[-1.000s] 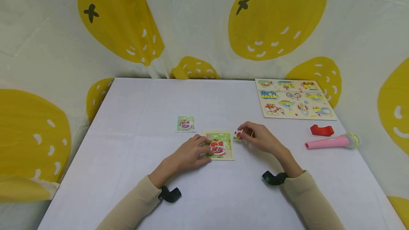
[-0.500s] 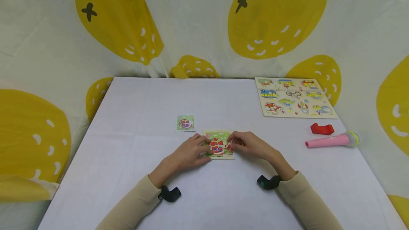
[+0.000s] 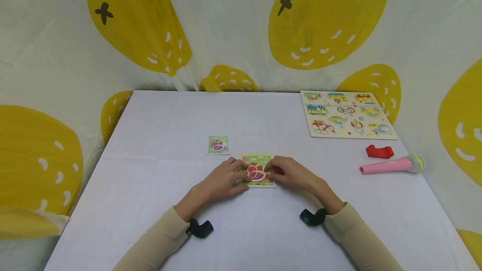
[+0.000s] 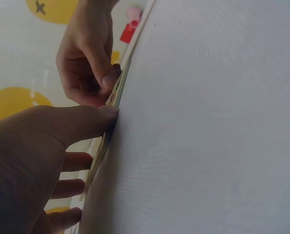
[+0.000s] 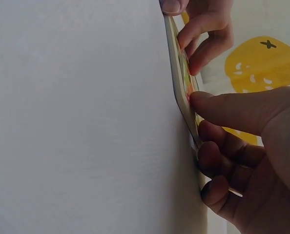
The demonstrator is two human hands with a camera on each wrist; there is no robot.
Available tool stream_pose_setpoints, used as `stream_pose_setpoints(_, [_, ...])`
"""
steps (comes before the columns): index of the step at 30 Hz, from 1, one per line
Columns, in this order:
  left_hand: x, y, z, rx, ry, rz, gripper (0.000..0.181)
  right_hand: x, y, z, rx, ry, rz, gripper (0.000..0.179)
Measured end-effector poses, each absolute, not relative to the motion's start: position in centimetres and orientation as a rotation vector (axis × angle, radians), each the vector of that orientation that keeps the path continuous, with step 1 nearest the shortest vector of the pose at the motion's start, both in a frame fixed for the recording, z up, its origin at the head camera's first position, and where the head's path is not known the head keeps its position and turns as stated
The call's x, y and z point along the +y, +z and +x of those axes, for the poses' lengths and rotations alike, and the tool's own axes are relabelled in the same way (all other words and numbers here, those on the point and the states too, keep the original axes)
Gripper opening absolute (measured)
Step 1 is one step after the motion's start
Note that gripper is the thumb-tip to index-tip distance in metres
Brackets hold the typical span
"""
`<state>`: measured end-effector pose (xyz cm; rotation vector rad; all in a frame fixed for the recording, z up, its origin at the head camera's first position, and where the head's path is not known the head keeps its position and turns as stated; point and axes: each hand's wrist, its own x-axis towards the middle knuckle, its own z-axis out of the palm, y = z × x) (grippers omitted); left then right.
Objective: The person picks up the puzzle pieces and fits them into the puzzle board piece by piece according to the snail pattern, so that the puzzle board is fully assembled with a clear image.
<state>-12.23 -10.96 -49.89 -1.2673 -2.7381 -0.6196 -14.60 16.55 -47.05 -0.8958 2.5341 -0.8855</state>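
A small wooden jigsaw board (image 3: 262,186) with a pale frame and a red, purple and green snail-like picture lies flat between the hands. My left hand (image 3: 224,180) holds its left side, the fingers over the picture and the thumb at the near edge. My right hand (image 3: 291,172) bends over the right side, thumb and fingertips on a jigsaw piece (image 3: 270,182) that lies within the frame. In the right wrist view, the right thumb (image 5: 228,108) touches the top of the picture and the other fingers curl by the board's edge. Fingers hide parts of the picture.
A small card (image 3: 219,145) with a similar snail picture lies behind the left hand. At the back right is a wooden vehicle puzzle board (image 3: 348,115). A red curved block (image 3: 379,152) and a pink toy microphone (image 3: 391,165) lie at the right.
My right hand has moved left from beside the jigsaw board, bringing the piece over it and down into the gap on its right side. The left hand has stayed in place.
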Motion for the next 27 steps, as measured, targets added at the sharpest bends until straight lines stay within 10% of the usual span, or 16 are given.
stream_pose_setpoints(27, [-11.62, -49.25, -12.41, -2.826, -0.683, -1.254, 0.024, 15.60, -46.99, -14.23, 2.582, -0.836, -0.873, 0.020])
